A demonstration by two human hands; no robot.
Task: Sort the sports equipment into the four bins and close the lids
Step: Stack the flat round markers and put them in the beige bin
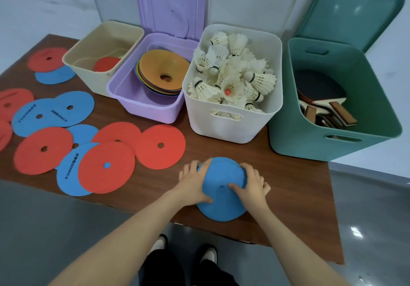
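Left hand: the left hand (192, 184) grips the left edge of a blue disc (218, 199), fingers curled over its far rim and thumb pressed on its face.
Right hand: the right hand (251, 185) holds the same disc from the right, thumb laid near the centre hole, fingers wrapped over the edge.
Disc position: it sits at the near edge of the table (299, 197), partly past the edge; whether it is lifted clear of the wood cannot be told.
Step in hand: flat discs are being sorted, judging by this 1 held and many left loose.
Next move: likely a carry up and far left to the beige bin (73, 60), which calls for a reach across the loose pile and a flat drop inside the rim.
Loose discs: red and blue flat discs (106, 167) overlap on the table left of the hands.
Beige bin: farthest left; holds 1 red disc (106, 63) and a thin cord.
Purple bin: the purple bin (124, 94), ahead and left, holds stacked cone markers (164, 72).
White bin: the white bin (228, 125), straight ahead, is full of shuttlecocks (230, 72).
Green bin: the green bin (310, 139), ahead and right, holds table-tennis paddles (321, 94).
Lids: all 4 lids (352, 17) stand open behind their bins; closing is not yet done.
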